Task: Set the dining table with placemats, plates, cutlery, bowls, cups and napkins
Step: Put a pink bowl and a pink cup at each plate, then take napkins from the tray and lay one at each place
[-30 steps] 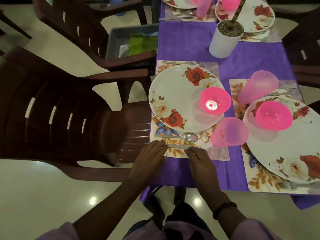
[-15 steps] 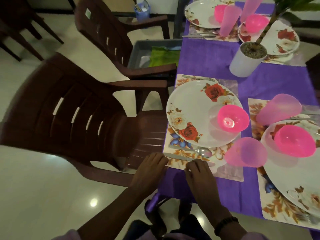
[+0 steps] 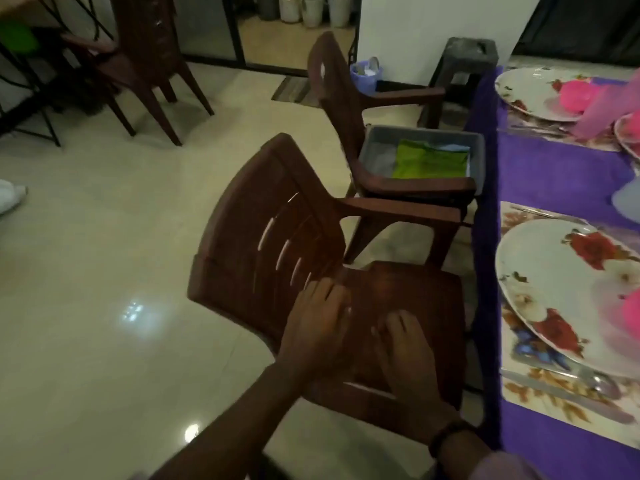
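My left hand (image 3: 317, 327) and my right hand (image 3: 405, 351) hover side by side over the seat of the near brown chair (image 3: 263, 244), fingers straight, holding nothing. To the right, the purple-clothed table (image 3: 554, 171) carries a floral plate (image 3: 557, 289) on a floral placemat (image 3: 540, 400), with a knife (image 3: 557, 393) and a spoon (image 3: 599, 381) along its near edge. A pink bowl (image 3: 632, 306) shows at the frame's right edge. On the far chair's seat sits a grey bin (image 3: 415, 133) with green napkins (image 3: 429, 162) inside.
A second place setting with a floral plate (image 3: 530, 95) and pink bowl (image 3: 576, 95) lies at the table's far end. A dark stool (image 3: 464, 74) stands by the wall, more chairs (image 3: 138, 71) at back left. Tiled floor (image 3: 104, 271) spreads to the left.
The view has swung left, away from the table. Both hands have left the knife on the placemat and now hover over the near chair's seat.
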